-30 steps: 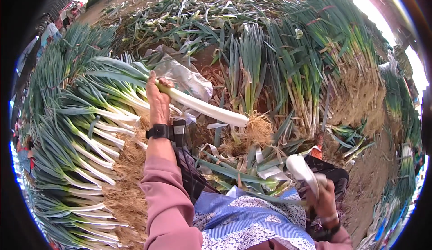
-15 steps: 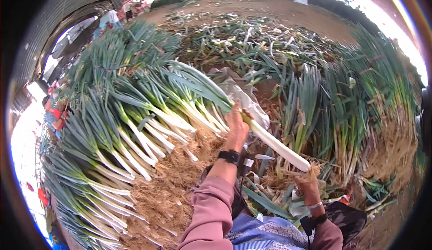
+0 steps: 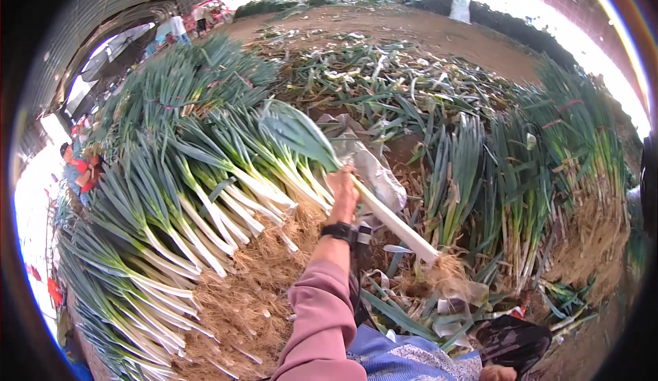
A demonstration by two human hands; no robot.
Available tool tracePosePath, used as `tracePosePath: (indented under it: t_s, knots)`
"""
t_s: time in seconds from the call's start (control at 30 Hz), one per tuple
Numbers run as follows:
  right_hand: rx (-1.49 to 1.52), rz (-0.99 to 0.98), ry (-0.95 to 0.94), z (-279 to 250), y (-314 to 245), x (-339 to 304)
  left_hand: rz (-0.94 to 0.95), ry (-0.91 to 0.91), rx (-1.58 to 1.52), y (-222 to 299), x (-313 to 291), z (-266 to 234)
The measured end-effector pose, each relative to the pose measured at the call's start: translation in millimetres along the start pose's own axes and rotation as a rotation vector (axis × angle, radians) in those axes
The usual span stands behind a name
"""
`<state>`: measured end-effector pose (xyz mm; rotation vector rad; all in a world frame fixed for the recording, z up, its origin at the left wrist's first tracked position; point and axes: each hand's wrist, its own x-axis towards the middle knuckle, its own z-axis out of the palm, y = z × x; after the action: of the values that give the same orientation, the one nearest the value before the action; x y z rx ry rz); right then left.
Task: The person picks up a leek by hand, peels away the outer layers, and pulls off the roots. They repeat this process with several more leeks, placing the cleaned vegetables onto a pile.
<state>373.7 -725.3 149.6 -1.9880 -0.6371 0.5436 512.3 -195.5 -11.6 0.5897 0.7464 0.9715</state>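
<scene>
In front of me my left hand [image 3: 342, 192] is closed around a long leek [image 3: 397, 226] where its green leaves begin. The white shaft slants down to the right, ending in a bushy tuft of pale roots [image 3: 447, 272]. Only a small part of my right hand [image 3: 498, 373] shows at the lower edge, apart from the leek; its fingers are hidden. Left of my forearm, rows of cleaned leeks [image 3: 199, 222] lie fanned out, white shafts and roots toward me. A crumpled plastic sheet [image 3: 379, 179] lies just beyond the held leek.
Bundles of leeks [image 3: 510, 196] stand upright on the right. A heap of leaf trimmings [image 3: 397, 79] spreads across the ground ahead, with more bundled leeks [image 3: 185, 82] at the far left. A white sack [image 3: 460, 8] stands far back. People [image 3: 81, 172] are at the left and in the distance.
My right hand has left the leek's root end and dropped to the lower edge. The leek has shifted slightly left and down with my left hand; its roots now hang in view.
</scene>
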Motion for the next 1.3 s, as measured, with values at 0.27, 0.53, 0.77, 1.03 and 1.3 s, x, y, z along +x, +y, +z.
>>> tracePosePath:
  t_s: [0.27,0.53,0.77,1.03,1.3]
  knots:
    - [-0.118,0.006,0.232,-7,78,95,0.318,-0.033,0.064,-6,-46,19]
    - [-0.326,-0.227,0.204,-7,67,140,0.475,-0.412,0.093,-3,-111,61]
    - [-0.008,-0.446,0.311,-46,-19,172,1.022,-0.479,0.663,47,-114,89]
    - [0.749,-0.772,0.436,-111,-105,250,1.282,-0.734,1.101,136,-176,81]
    - [0.744,-0.438,0.418,-112,-85,264,1.198,-0.67,1.294,140,-201,-8]
